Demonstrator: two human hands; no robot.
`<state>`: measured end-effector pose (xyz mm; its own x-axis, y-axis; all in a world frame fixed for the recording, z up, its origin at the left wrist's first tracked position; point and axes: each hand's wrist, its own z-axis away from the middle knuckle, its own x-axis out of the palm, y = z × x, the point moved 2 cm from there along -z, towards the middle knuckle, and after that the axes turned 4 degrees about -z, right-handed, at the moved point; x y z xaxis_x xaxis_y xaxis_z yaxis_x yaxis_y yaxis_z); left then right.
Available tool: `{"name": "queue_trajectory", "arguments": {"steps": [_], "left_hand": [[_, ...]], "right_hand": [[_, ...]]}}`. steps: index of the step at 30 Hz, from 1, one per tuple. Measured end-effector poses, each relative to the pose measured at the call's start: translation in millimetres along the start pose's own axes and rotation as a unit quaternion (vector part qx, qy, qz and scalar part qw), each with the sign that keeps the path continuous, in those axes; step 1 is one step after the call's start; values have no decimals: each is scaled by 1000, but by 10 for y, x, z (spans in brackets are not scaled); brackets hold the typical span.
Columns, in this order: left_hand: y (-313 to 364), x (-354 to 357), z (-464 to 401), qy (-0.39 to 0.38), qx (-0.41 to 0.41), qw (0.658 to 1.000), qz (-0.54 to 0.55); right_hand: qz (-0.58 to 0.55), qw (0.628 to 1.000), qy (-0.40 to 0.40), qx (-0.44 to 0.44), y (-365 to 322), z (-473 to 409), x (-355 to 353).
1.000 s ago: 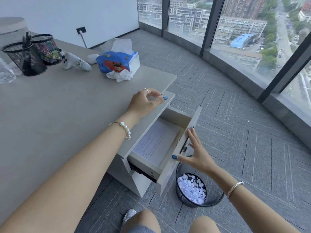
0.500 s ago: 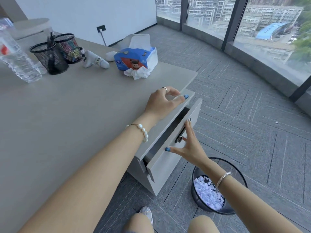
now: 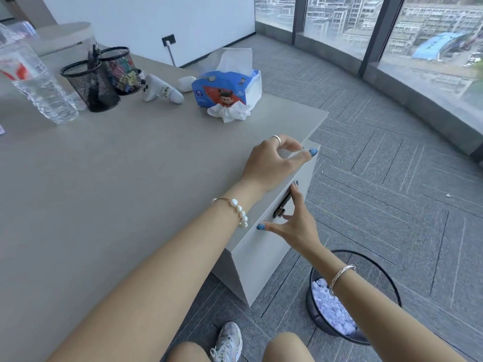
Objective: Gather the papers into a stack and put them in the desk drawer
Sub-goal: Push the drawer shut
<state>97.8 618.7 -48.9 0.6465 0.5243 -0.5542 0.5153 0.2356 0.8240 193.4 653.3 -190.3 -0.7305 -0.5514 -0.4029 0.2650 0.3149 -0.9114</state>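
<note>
drawer, the pale grey desk drawer (image 3: 264, 246) at frame centre, sits flush and closed. right hand (image 3: 295, 226), fingers spread open, presses its front beside the dark handle (image 3: 283, 203). left hand (image 3: 271, 163) rests loosely curled, holding nothing, on the grey desk (image 3: 130, 178) edge.

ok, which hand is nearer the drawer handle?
Right. The right hand has its fingers spread against the drawer front, right beside the drawer handle. The left hand rests higher up, on the desk edge.
</note>
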Motion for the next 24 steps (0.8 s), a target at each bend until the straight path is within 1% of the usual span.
{"name": "queue_trajectory", "arguments": {"steps": [3,7,10,15,24], "left_hand": [[10,-1,18,-6,-4,1000,-3],[27,-18,32,-5,-7,1000,-3],[38,3,35,-6,-10,1000,-6],[6,9,6,-3,2,1000,-8],[15,24,7,-5,4,1000,-18]], "right_hand": [[-2,1000,-2,1,-5,3,-12],[0,1000,-27,-9,46,-7,-63],[-6,1000,-8,-19,61,-29,-48],[-29,1000,12,-3,62,-17,-22],[-7,1000,3,16,57,-6,-13]]}}
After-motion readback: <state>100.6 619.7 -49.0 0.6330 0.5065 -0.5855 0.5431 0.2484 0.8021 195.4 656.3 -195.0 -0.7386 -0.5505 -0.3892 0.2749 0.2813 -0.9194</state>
